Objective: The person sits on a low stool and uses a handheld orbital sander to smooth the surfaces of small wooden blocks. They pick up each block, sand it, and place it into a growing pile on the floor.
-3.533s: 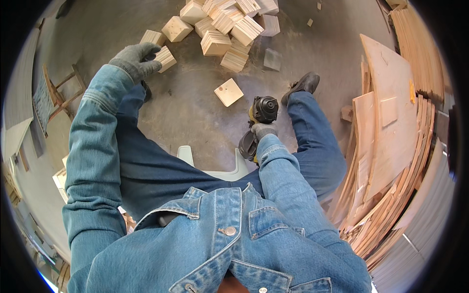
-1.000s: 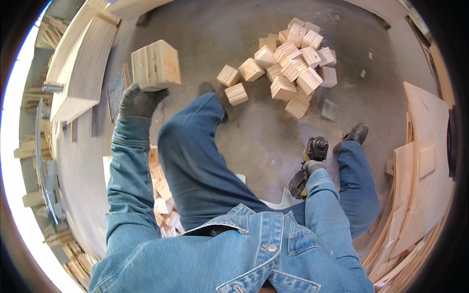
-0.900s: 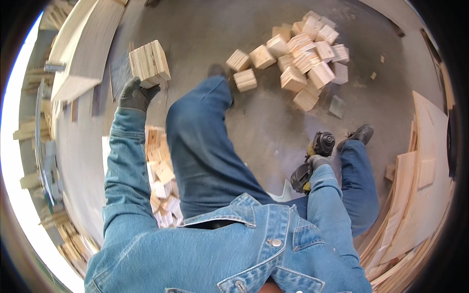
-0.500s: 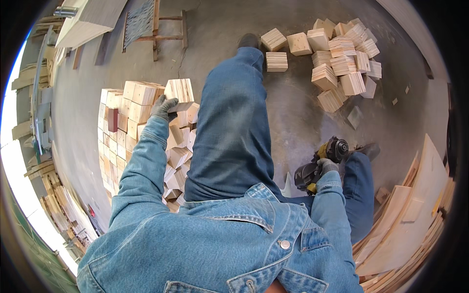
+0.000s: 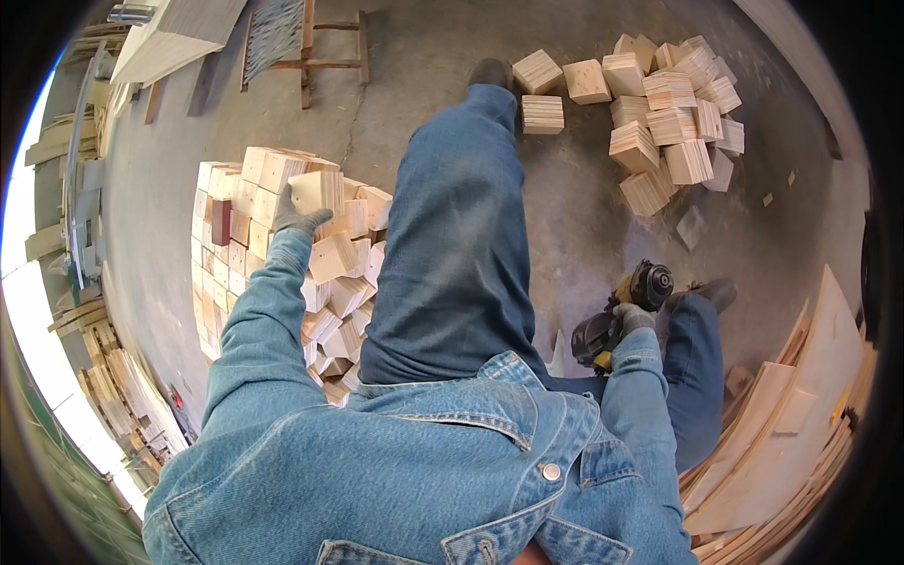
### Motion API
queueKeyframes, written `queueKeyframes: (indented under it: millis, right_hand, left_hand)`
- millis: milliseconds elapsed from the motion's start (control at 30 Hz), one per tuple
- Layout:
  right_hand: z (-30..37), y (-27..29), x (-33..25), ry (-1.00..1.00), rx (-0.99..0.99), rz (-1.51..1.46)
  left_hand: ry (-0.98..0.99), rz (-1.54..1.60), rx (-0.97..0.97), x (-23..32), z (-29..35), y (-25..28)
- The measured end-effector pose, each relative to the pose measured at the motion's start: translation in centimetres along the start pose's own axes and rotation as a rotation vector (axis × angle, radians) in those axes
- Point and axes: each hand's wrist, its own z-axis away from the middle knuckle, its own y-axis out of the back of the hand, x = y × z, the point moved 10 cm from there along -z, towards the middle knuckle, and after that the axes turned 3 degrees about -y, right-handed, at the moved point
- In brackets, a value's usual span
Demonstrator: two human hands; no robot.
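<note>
My left hand, in a grey work glove, grips a pale layered wood block by its near left side. That block is at the top right part of a stack of wood blocks, beside a heap of loose blocks by my left leg. A dark red block stands out in the stack's face. My gloved right hand is closed round the handle of a black and yellow cordless drill, held low between my knees. Its handle is mostly hidden by the fingers.
A pile of layered blocks lies on the concrete floor at the far right. Boards and plywood offcuts lean at my right. A wooden frame and a pale panel stand at the far left. More lumber lies along the left.
My left hand has brought its block left and slightly down, from beside my leg to the stack, and the block has turned. The drill stays in my right hand.
</note>
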Motion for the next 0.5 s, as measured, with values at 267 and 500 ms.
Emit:
queueKeyframes:
  millis: [267,500]
  right_hand:
    - [0.7,0.2,0.0,-0.033,0.008,-0.005]
    - [1.7,-0.3,-0.6,-0.041,-0.013,-0.027]
  left_hand:
    - [0.287,-0.507,-0.17,-3.0,3.2,-3.3]
    - [0.318,-0.379,-0.222,-1.1,3.2,-2.8]
